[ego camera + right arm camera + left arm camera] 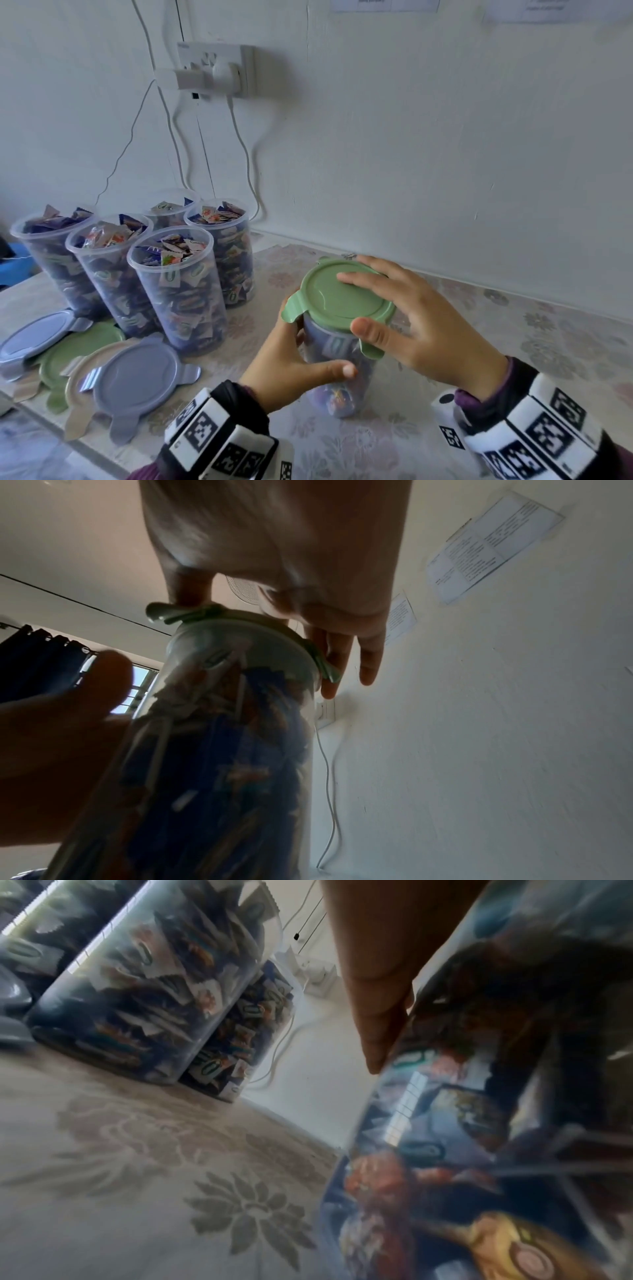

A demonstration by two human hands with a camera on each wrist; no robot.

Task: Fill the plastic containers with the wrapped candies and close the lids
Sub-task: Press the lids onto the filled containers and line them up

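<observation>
1. A table (462, 342) with a pale floral cover stands against a white wall (445, 137).
2. Five open jars (178, 284), full of wrapped candies (171, 253), stand grouped at the table's far left.
3. Loose lids (137, 377), grey, green and beige, lie overlapping in front of that group.
4. A sixth jar (334, 363), also full of candies, stands upright nearer the middle of the table.
5. The left hand (291, 370) wraps around this jar's side, thumb across the front.
6. A green lid (329, 301) sits on top of the jar.
7. The right hand (418, 329) lies over the lid, fingers straight across its top and thumb against its near rim.
8. A socket (219, 68) with chargers and hanging cables is on the wall above the group.
</observation>
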